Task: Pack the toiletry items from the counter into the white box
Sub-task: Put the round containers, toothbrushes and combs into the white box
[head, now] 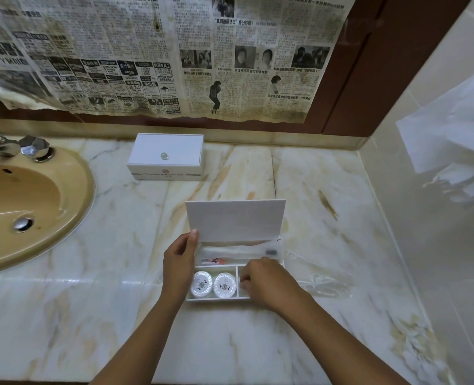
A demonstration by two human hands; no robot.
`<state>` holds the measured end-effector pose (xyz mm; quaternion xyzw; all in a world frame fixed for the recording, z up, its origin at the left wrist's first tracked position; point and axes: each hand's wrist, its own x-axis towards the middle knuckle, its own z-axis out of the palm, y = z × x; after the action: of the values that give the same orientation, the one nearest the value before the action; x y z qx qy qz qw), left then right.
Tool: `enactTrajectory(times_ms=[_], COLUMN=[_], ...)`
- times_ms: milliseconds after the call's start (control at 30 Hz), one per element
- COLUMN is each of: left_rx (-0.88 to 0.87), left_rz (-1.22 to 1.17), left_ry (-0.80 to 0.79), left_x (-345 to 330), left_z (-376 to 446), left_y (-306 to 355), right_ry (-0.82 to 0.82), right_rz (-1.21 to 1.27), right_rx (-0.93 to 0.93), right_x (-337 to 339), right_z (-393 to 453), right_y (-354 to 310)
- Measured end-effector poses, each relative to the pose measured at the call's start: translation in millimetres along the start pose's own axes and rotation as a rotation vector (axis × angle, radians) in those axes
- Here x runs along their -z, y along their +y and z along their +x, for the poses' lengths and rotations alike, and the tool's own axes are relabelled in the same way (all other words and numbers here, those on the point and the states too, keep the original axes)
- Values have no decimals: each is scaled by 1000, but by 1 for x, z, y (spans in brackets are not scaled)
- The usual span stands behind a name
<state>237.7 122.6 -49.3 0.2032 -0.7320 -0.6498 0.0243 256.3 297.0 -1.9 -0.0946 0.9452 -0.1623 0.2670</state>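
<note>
With the white box (194, 299) open on the counter (258, 343), our left hand (178, 263) held the lid (235, 220) up while our right hand (266, 283), fingers curled and hidden, reached into the right compartment, so next we judged another item was needed.

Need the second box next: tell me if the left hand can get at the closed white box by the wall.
Probably yes. The closed white box sits apart on bare counter, nothing in between, but the left hand must first release the open lid.
</note>
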Motion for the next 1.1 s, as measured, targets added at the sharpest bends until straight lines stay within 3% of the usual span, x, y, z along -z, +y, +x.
enactTrajectory(times_ms=[200, 367, 500, 567, 800, 1100], left_rx=[1, 5, 11, 7, 3, 12], left_rz=[8, 2, -5, -1, 4, -8], left_ry=[4, -2, 0, 0, 10, 5], left_x=[0, 0, 0, 0, -1, -1], left_z=[0, 0, -1, -1, -2, -2], left_y=[0, 1, 3, 3, 4, 4], right_ry=[51, 346, 612, 670, 272, 343], right_rz=[92, 251, 355, 353, 68, 97], right_rx=[53, 7, -157, -250, -427, -417], right_x=[12, 48, 59, 54, 13, 1], right_z=[-6, -11, -6, 0, 14, 13], right_y=[0, 17, 46, 62, 94, 96])
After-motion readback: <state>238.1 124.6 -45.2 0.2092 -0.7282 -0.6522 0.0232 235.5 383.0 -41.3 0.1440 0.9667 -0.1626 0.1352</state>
